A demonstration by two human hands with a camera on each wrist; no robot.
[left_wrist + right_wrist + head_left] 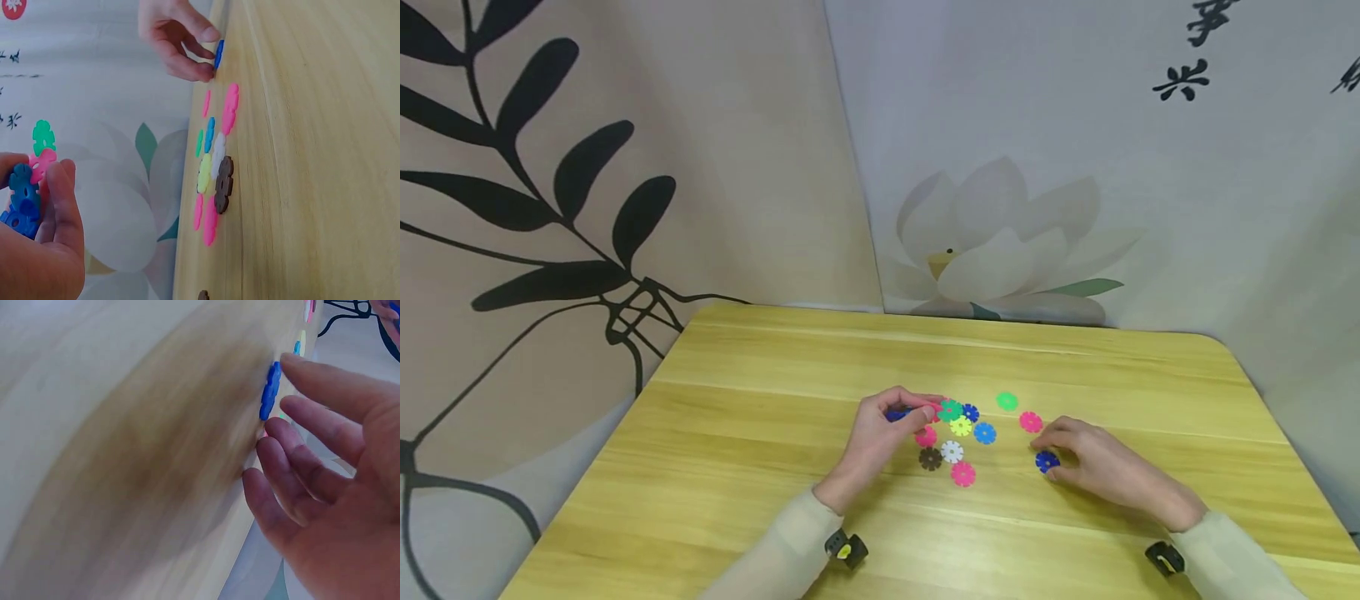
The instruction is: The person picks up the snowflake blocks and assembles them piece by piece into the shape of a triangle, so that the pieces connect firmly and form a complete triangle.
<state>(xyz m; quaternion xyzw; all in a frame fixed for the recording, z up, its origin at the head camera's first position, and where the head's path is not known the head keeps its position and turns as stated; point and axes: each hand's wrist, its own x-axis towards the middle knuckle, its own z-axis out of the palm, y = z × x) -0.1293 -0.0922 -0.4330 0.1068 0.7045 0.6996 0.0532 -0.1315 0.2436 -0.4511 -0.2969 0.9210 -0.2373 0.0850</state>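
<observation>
My left hand pinches a chain of joined plastic snowflake discs between thumb and fingers, raised off the table. Blue pieces sit in the palm, then a pink one and a green one at the end; the fingers hide part of the chain. Over on the right, a dark blue snowflake disc lies on the table between the thumb and fingers of my right hand. Those fingers are loosely bent and spread around it, and in the right wrist view they do not grip it.
Loose discs lie between the hands: a brown one, a white one, a yellow one, a light blue one, a bright green one and several pink ones. The wooden table ends at a printed wall covering.
</observation>
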